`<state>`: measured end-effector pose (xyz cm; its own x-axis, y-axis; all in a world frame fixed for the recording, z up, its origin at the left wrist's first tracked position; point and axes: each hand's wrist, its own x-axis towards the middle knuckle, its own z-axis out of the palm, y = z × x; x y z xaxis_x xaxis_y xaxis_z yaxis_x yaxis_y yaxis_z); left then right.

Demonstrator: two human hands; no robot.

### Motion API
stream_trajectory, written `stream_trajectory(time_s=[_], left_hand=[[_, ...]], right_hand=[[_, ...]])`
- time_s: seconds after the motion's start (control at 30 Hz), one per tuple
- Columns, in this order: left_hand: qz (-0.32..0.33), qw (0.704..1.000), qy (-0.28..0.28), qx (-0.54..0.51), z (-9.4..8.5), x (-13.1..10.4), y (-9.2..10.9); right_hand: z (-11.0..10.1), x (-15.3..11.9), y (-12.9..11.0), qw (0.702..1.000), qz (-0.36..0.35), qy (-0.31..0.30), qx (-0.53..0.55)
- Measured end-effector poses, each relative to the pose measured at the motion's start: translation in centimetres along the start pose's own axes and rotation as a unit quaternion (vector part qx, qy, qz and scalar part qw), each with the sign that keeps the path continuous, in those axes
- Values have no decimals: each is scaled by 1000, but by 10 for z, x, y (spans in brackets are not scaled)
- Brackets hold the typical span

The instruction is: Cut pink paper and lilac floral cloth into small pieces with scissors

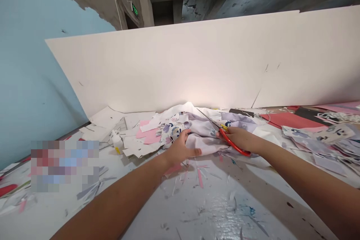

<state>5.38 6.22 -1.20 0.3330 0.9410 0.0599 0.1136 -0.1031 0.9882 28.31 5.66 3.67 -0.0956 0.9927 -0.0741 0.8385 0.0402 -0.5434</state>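
A crumpled heap of pale lilac and white floral cloth (206,140) lies on the table against the white panel. My left hand (181,148) rests at the heap's near left side, thumb and forefinger spread apart; its other fingers are partly hidden. Red-handled scissors (233,143) are in my right hand (243,138), over the right part of the cloth. Their blades point away and to the left, above the fabric. Something small and yellow (224,128) shows by my right fingertips; I cannot tell what it is.
A white panel (174,71) stands behind the table (213,206). Left of the heap are pink paper (150,135), white paper pieces (137,146) and a white glue bottle (117,140). Red sheets (295,120) and floral cut pieces (317,133) lie right. Scraps litter the front.
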Motion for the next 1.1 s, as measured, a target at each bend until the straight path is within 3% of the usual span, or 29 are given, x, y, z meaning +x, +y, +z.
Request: stream_trajectory(time_s=[0.13, 0.33, 0.5, 0.63, 0.73, 0.8, 0.83, 0.9, 0.93, 1.0, 1.1], left_hand=[[26, 999, -3, 45, 1, -5, 5], [-69, 997, 31, 33, -13, 1, 27], [-110, 991, 50, 52, -24, -6, 37], [-102, 987, 65, 102, -42, -20, 34], [-64, 979, 118, 156, -48, -36, 26], [24, 960, 147, 236, -44, -48, 21], [105, 935, 132, 311, -41, -53, 19], [234, 868, 36, 436, -31, -60, 14], [264, 836, -16, 482, -26, -61, 12], [253, 800, -63, 541, -19, -59, 6], [210, 781, -43, 587, -14, -50, -1]], right_hand=[[-4, -4, 1, 1000, -11, 1, -14], [0, -5, 6, 997, 7, 37, -66], [4, 1, 7, 994, 9, 47, -98], [7, 4, 13, 990, 9, 49, -130], [11, 6, 16, 987, 6, 49, -153], [14, 7, 17, 985, 4, 52, -166], [16, 8, 18, 984, 3, 54, -171], [19, 8, 17, 982, 1, 59, -179], [20, 8, 17, 981, 0, 62, -181], [22, 7, 15, 980, -3, 73, -186], [23, 4, 12, 976, -7, 100, -192]])
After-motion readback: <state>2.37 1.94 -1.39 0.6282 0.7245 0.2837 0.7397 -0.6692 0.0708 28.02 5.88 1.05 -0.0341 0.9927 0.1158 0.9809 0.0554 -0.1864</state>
